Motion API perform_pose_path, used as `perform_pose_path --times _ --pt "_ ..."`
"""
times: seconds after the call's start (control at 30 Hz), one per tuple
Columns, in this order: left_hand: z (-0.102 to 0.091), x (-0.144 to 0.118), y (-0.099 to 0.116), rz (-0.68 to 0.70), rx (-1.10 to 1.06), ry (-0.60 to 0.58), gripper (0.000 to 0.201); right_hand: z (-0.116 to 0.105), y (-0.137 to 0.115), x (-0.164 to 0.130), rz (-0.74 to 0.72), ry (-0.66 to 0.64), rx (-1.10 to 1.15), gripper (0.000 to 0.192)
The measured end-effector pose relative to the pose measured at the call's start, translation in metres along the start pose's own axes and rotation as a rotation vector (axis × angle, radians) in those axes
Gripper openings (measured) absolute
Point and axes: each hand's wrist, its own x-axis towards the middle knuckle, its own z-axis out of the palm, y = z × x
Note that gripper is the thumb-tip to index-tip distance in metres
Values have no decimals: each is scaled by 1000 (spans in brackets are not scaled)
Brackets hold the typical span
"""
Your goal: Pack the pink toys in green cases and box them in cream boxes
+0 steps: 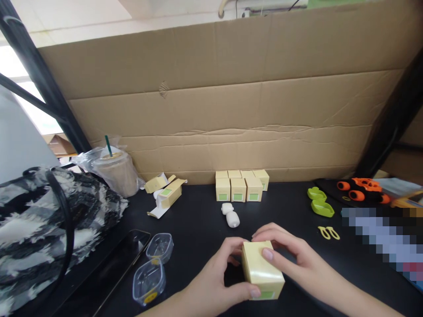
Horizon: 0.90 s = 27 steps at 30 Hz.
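Observation:
A small pale yellow box (259, 264) with a green label is held between both hands near the front of the black table. My left hand (220, 277) grips its left side, the thumb on the lower front edge. On the right, my right hand (294, 253) has its thumb on the top face and its other fingers behind the box. Beyond the hands lie two small white rounded cases (232, 219). Several matching yellow boxes (238, 189) stand in rows against the cardboard.
At left are opened yellow boxes (172, 193), two clear plastic containers (148, 281), a phone (112, 268), a bagged drink cup (115, 171) and a shaggy bag (39, 229). At right lie a green case (322, 208), yellow loops (328, 233) and an orange toy (365, 189). Cardboard (231, 105) backs the table.

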Motion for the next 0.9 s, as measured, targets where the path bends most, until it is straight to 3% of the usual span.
perform_pose_path --times 0.37,0.57,0.7,0.9 --pt "-1 -1 -6 37 26 3 54 9 6 -1 146 74 75 33" --pt "0 -2 -9 34 23 16 67 12 9 1 183 112 148 31" --pt "0 -3 -6 22 34 -4 50 15 9 1 191 119 203 31" --pt "-1 -3 -4 4 24 -3 47 15 7 -3 96 120 -5 26"
